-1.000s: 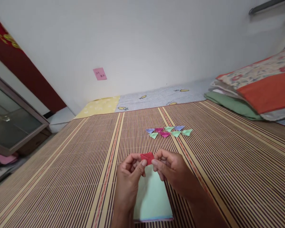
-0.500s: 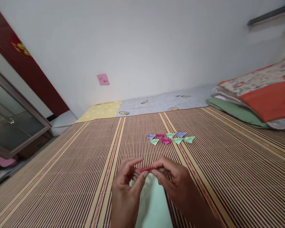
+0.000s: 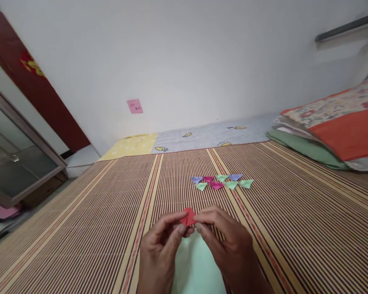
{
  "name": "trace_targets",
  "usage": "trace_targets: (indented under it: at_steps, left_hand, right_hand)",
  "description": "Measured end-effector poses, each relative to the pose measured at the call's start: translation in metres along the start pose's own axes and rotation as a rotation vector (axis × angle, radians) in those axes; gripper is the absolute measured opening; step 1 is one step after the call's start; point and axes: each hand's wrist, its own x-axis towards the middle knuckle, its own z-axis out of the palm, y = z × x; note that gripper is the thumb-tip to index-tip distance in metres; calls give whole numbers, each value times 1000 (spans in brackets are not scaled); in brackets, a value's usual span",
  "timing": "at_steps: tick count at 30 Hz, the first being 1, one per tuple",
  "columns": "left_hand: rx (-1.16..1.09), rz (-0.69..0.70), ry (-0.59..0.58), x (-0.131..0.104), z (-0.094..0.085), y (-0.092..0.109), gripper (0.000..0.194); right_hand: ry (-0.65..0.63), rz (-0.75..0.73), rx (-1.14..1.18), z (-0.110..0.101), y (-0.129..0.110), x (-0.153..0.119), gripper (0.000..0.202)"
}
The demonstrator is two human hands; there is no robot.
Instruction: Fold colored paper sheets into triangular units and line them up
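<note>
A small folded piece of red paper (image 3: 188, 217) is held up between my two hands, its flat face with a crease turned toward me. My left hand (image 3: 162, 241) pinches its left side between thumb and fingers. On the right edge, the fingertips and thumb of my right hand (image 3: 225, 237) close on it. Below both hands lies a pale green sheet (image 3: 198, 265), partly covered by them. Farther off, several small folded paper pieces sit in two rows, among them a magenta piece (image 3: 216, 185), a green piece (image 3: 246, 183) and a blue piece (image 3: 235, 177).
A striped mat (image 3: 88, 212) covers the bed. Folded bedding (image 3: 340, 134) is piled at the right, by the wall. A pink note (image 3: 135, 106) is stuck on the wall. At the left stands a glass-fronted cabinet (image 3: 18, 151).
The red paper has turned from edge-on to showing its flat face. My left fingers have come down onto it, and the view has tilted slightly.
</note>
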Motion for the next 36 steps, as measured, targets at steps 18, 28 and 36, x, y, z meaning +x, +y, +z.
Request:
trace_targets:
  at_steps: [18,28,36]
  left_hand:
    - [-135,44,36,3,-7,-8,13]
    - [-151,33,83,0,0,-3,13]
    - [-22,57,100,-2,3,-1,13]
  right_hand:
    - [-47,188,246,8,-3,-1,12]
    - [-26,191,249,16,-6,-1,16]
    - [71,300,284,29,-9,-5,12]
